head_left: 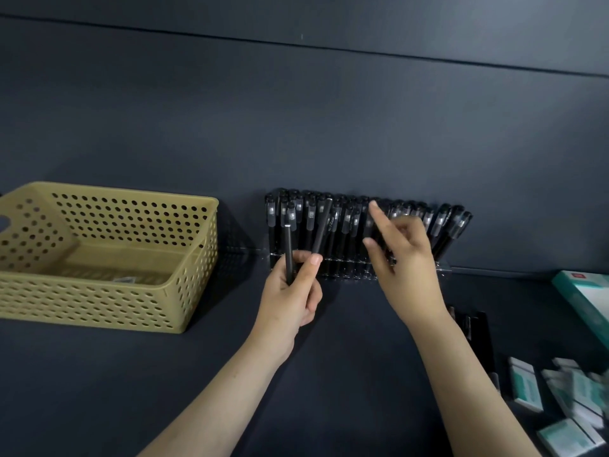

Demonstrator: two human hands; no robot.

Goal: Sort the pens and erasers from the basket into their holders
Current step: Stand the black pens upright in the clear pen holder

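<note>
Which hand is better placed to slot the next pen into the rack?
Left. The left hand already holds two black pens right before the clear pen rack; the right hand is empty, fingers spread.

Left hand [291, 291] fingers curled closed; right hand [403, 258] fingers spread.

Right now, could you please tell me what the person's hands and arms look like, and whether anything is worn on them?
Both hands are bare: the left hand and the right hand show no gloves, rings or watch. Both forearms are uncovered as far as the frame's bottom edge, with no sleeve, bracelet or marking visible. The fingernails look short and unpainted.
</note>
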